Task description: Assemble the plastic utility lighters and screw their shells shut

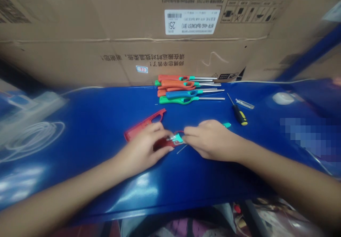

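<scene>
My left hand [147,143] is closed around an opened red lighter body [163,144], thumb below and fingers above. Inside the body show a teal trigger piece [176,138] and small metal parts. At the front end of that body, my right hand [210,139] is pinched shut; what sits between its fingertips is hidden. A loose red half shell [138,125] with a finger loop lies just behind my left hand. Below the fingertips lies a thin metal rod [182,149]. Past my right knuckles pokes a teal tip [227,125], the rest of it covered.
Several long-necked lighters [181,94] in orange, blue and green lie at the back against a cardboard box [119,27]. To their right are a screwdriver [241,115], a clear plastic tube [245,104] and a white mouse [283,98]. Coiled white cable [34,137] lies left on the blue table [93,119].
</scene>
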`<state>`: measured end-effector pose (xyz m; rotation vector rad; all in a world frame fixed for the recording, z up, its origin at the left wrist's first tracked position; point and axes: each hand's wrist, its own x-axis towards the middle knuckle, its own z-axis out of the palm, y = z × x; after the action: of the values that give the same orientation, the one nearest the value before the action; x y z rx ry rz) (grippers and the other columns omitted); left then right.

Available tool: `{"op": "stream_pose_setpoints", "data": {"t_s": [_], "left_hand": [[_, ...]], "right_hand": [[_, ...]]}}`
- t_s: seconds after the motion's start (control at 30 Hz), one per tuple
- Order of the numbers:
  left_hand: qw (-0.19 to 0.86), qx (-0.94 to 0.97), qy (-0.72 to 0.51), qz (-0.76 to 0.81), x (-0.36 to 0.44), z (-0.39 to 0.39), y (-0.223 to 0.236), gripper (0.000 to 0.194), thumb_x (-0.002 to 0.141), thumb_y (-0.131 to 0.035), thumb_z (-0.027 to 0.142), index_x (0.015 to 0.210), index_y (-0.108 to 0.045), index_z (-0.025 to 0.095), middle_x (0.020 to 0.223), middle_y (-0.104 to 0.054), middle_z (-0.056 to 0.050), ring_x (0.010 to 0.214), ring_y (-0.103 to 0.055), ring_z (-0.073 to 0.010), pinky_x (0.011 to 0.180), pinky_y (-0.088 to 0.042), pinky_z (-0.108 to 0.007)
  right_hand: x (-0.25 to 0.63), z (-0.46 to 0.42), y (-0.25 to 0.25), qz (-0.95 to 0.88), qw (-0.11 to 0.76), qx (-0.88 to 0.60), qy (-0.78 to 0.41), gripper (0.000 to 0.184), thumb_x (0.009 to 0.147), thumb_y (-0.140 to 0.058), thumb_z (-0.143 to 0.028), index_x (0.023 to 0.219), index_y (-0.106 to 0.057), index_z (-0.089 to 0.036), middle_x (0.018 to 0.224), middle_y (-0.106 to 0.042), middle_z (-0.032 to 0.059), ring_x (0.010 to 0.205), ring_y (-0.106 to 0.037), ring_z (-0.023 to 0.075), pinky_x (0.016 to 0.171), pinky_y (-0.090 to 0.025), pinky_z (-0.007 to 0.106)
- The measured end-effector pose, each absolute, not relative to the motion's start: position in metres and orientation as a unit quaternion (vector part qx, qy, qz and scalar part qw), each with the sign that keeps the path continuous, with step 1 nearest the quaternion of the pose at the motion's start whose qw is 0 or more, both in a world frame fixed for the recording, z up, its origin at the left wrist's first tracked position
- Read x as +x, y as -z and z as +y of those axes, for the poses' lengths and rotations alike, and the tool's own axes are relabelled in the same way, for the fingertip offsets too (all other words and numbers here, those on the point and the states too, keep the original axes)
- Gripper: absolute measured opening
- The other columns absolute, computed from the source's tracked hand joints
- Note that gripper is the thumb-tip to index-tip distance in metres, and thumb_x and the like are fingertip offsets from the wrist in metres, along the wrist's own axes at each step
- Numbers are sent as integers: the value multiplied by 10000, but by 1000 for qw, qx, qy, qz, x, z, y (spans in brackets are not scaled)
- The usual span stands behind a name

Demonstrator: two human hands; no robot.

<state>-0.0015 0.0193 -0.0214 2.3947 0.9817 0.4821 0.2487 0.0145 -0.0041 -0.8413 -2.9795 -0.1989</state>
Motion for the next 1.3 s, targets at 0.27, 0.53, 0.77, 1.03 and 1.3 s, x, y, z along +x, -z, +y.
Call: {"op": "stream_pose_setpoints", "data": {"t_s": [0.27, 0.53, 0.77, 1.03, 1.3], "left_hand": [[240, 882, -185, 361, -3, 19, 23, 242, 944, -656, 301, 1148, -677, 173, 983, -589, -52, 925, -584, -208, 839, -502, -362], [229, 886, -183, 359, -3, 18, 23, 235, 946, -658, 284, 1147, -674, 163, 993, -600, -57, 947, -593, -214, 853, -500, -369], [216, 890, -180, 359, -2, 18, 23, 222, 948, -657, 292, 1138, -670, 179, 1022, -626, -62, 968, -606, -219, 869, -509, -374], [141, 920, -156, 331, -2, 14, 21, 363, 1015, -533, 305, 1362, -569, 204, 1045, -625, -90, 963, -590, -235, 847, -515, -392], [50, 947, -113, 296, -2, 14, 22, 356, 1053, -433, 315, 1332, -643, 249, 1027, -610, -99, 891, -581, -218, 761, -513, -358]], "right_hand": [[249, 15, 6, -963, 70, -246, 86, 239, 965, -442, -140, 965, -681, -153, 862, -660, 40, 612, -469, 132, 592, -263, 323], [247, 17, 3, -966, 6, -256, 29, 191, 946, -467, -139, 947, -657, -160, 886, -654, 33, 617, -474, 137, 572, -253, 319], [247, 16, 0, -963, -20, -270, 19, 183, 931, -501, -144, 1014, -662, -166, 941, -649, 41, 641, -502, 140, 563, -252, 318], [245, 15, -3, -965, -41, -258, 33, 183, 931, -497, -112, 1030, -648, -141, 941, -643, 59, 694, -546, 155, 566, -279, 321], [242, 6, -4, -957, -58, -281, 46, 220, 961, -492, -148, 1090, -668, -127, 954, -628, 66, 631, -533, 152, 525, -230, 339]]}}
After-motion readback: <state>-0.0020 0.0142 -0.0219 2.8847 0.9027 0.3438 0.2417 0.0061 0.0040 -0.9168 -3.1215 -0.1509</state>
